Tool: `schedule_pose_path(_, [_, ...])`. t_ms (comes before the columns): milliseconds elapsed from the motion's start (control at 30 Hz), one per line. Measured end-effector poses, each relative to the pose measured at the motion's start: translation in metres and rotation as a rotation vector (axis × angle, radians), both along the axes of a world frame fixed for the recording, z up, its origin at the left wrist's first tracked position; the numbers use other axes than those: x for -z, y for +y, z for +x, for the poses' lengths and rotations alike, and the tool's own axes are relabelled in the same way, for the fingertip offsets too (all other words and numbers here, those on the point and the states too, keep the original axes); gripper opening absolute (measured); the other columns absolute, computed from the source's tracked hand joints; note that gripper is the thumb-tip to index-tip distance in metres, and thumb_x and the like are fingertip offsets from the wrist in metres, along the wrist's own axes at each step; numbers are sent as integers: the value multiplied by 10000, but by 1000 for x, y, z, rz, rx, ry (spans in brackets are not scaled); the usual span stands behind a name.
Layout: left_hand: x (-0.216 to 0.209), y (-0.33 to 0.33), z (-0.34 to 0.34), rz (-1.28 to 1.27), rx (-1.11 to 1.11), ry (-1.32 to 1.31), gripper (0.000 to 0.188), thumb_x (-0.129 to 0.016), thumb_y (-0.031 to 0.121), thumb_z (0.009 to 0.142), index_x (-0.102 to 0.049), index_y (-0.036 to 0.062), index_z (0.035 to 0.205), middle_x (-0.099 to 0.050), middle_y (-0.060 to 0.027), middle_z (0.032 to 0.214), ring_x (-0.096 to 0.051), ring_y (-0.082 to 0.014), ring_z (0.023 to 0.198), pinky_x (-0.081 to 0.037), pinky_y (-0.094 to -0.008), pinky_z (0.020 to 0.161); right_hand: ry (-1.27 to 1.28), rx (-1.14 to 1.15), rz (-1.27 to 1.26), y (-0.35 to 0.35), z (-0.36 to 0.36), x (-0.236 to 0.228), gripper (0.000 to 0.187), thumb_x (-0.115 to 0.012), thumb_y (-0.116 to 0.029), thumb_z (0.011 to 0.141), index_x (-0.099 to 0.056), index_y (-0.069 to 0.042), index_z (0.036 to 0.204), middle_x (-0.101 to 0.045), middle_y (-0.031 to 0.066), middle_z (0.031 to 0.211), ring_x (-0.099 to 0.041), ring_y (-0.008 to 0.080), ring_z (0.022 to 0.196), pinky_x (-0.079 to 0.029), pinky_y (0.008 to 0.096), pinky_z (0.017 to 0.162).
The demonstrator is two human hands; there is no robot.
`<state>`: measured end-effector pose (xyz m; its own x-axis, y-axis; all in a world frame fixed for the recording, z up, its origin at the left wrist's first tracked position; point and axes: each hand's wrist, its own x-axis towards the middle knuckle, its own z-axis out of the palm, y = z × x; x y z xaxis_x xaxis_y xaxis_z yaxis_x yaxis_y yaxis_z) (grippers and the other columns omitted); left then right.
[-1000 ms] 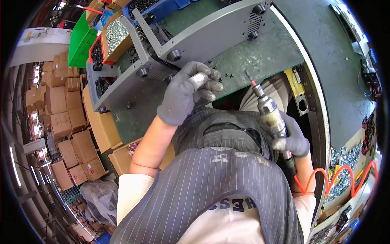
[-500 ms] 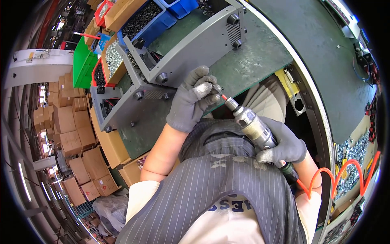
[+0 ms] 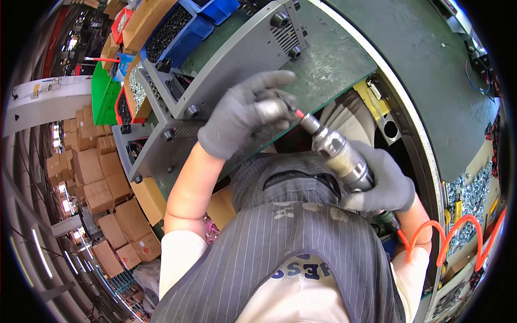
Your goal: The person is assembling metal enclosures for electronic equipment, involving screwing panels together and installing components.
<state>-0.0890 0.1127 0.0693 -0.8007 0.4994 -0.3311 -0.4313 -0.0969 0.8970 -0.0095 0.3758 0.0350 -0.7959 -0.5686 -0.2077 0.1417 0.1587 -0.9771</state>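
My right hand (image 3: 385,180), in a grey glove, is wrapped round the metal body of an air screwdriver (image 3: 340,156). The tool slants up to the left, its red-collared bit (image 3: 299,113) close to the fingers of my left hand (image 3: 239,116). That hand, also gloved, pinches a small dark piece (image 3: 288,100) at the bit's tip; its kind is partly hidden by the fingers. Behind the left hand stand two grey metal housings, a larger one (image 3: 231,59) and a lower one (image 3: 156,148), with round black feet (image 3: 280,20) on their outer faces.
Blue bins (image 3: 175,35) of black screws, a red bin (image 3: 125,105) and a green bin (image 3: 105,97) line the far left. A coiled orange hose (image 3: 444,237) trails from the tool at right. The green bench top (image 3: 328,59) ends near my lap; stacked cartons (image 3: 99,194) stand at left.
The left hand's index finger has stretched out further, while its pinch stays at the bit. The housings and bins have shifted left and up in view; the right hand keeps its grip.
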Motion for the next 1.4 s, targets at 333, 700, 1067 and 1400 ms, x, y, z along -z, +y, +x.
schedule_pose_path(333, [-28, 17, -53, -1175, -348, 1934, 216, -615, 206, 819, -631, 88, 1000, -629, -91, 874, -605, -267, 823, -488, -381, 712, 16, 237, 14, 9, -61, -27, 554, -763, -252, 663, -543, 11, 1098, -581, 26, 809, -549, 117, 745, -460, 275, 699])
schedule_pose_path(700, [-15, 19, -60, -1549, -241, 1455, 288, -530, 370, 868, -558, 89, 812, -604, -107, 661, -616, -289, 582, -492, -391, 508, -164, 229, -134, 5, -72, -31, 603, -721, -258, 680, -518, 43, 1162, -542, 8, 830, -495, 67, 707, -421, 211, 622])
schedule_pose_path(1067, [-40, 34, -53, -1611, -99, 1226, 241, -530, 292, 856, -518, 52, 847, -600, -151, 667, -609, -314, 594, -489, -399, 538, 23, 204, -13, 1, -84, -39, 534, -688, -257, 719, -543, 57, 1124, -576, 23, 804, -517, 72, 650, -441, 224, 583])
schedule_pose_path(1400, [1, 4, -19, -1124, -403, 2071, 187, -629, 216, 793, -632, 144, 965, -617, -43, 872, -594, -256, 809, -473, -371, 680, -45, 273, -38, -2, -51, -22, 742, -775, -304, 611, -502, 46, 1206, -560, 41, 933, -511, 121, 833, -415, 244, 777])
